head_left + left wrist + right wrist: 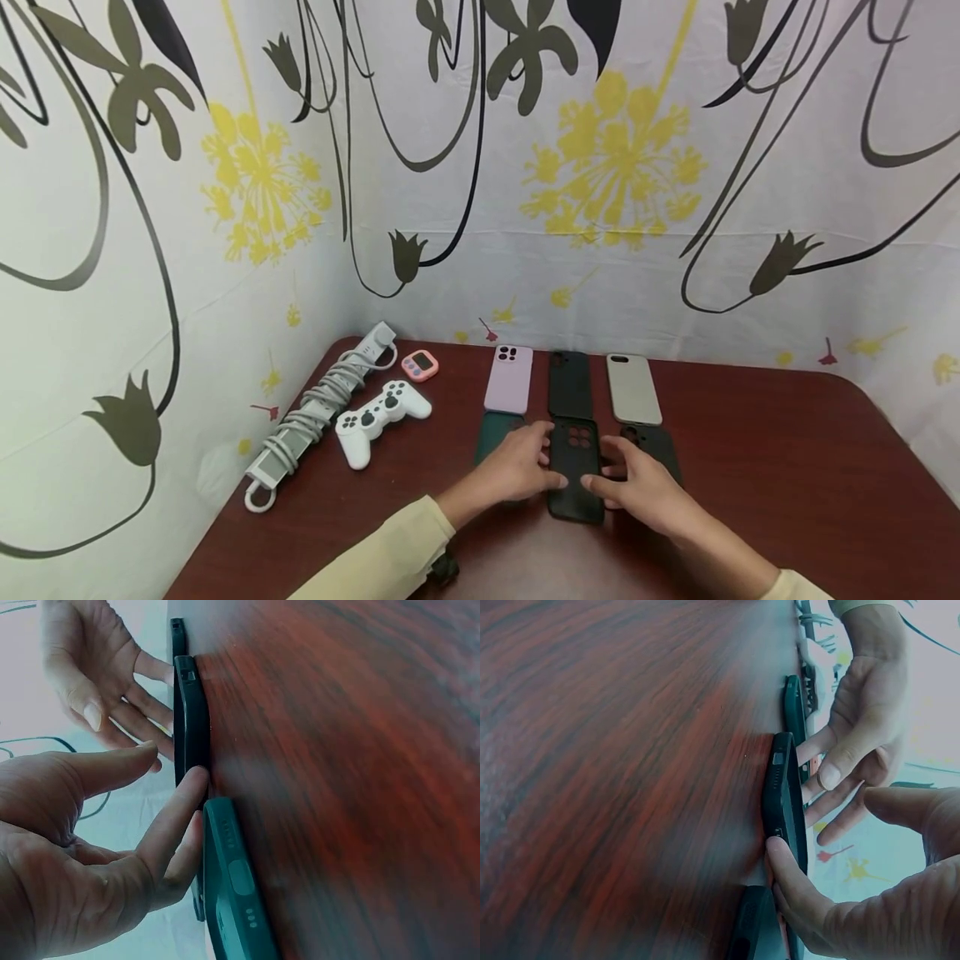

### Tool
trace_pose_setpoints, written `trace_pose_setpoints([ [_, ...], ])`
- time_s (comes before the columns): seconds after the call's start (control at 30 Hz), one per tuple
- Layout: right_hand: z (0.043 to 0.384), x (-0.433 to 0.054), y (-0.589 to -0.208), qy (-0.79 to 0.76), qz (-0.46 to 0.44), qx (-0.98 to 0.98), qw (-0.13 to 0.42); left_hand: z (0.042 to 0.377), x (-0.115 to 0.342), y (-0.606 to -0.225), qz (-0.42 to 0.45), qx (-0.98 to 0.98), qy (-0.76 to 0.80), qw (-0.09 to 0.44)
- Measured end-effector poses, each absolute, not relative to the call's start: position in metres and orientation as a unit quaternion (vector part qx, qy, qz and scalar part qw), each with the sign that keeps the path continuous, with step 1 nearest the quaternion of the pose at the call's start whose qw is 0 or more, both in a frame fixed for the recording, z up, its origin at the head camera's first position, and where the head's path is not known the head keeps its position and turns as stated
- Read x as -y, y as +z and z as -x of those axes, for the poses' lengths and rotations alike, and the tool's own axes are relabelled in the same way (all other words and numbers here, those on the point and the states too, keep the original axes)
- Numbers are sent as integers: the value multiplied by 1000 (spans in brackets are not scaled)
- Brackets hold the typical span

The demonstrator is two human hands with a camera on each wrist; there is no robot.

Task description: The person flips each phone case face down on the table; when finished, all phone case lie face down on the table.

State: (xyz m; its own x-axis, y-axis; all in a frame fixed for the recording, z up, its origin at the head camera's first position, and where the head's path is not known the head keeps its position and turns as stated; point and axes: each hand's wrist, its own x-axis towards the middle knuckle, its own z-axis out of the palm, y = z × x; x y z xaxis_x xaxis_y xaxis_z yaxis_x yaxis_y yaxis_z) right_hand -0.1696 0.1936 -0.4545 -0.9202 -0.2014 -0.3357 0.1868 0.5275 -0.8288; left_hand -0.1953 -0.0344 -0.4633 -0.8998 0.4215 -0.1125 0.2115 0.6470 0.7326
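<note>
A black phone case [576,496] lies flat with its hollow side up, between my two hands. My left hand [517,467] is at its left edge, index fingertip on the side wall and thumb raised over the case. On the opposite side, my right hand [648,492] has a fingertip at the right edge, its thumb likewise held above. Neither hand curls round the case. Partly covered by my left hand is a green phone case [238,881]. Beside my right hand lies another dark phone case [663,452], partly hidden by the fingers.
Behind stand in a row a lilac case [509,390], a black case [570,387] and a beige case [635,392]. To the left are a white game controller [393,402], a pink timer [420,365] and a cord-wrapped power strip [258,468]. A small black object [445,569] is by my left sleeve.
</note>
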Motion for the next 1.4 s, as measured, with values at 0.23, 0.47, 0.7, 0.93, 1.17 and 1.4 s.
trace_pose_setpoints([
  [0.23, 170, -198, -450, -508, 10, -834, 213, 195, 34, -460, -175, -891, 391, 148],
  [0.47, 169, -204, -444, -519, 11, -825, 223, 192, 28, -458, -162, -880, 414, 170],
  [0.7, 168, -213, -442, -516, 5, -827, 220, 192, 20, -459, -154, -861, 440, 203],
  [0.93, 167, -216, -446, -554, -16, -813, 180, 193, 16, -460, -142, -843, 468, 225],
  [1.17, 167, -217, -449, -615, -43, -773, 149, 191, 11, -460, -127, -813, 515, 240],
  [1.4, 167, -210, -446, -639, -70, -756, 120, 190, 4, -457, -96, -794, 546, 248],
])
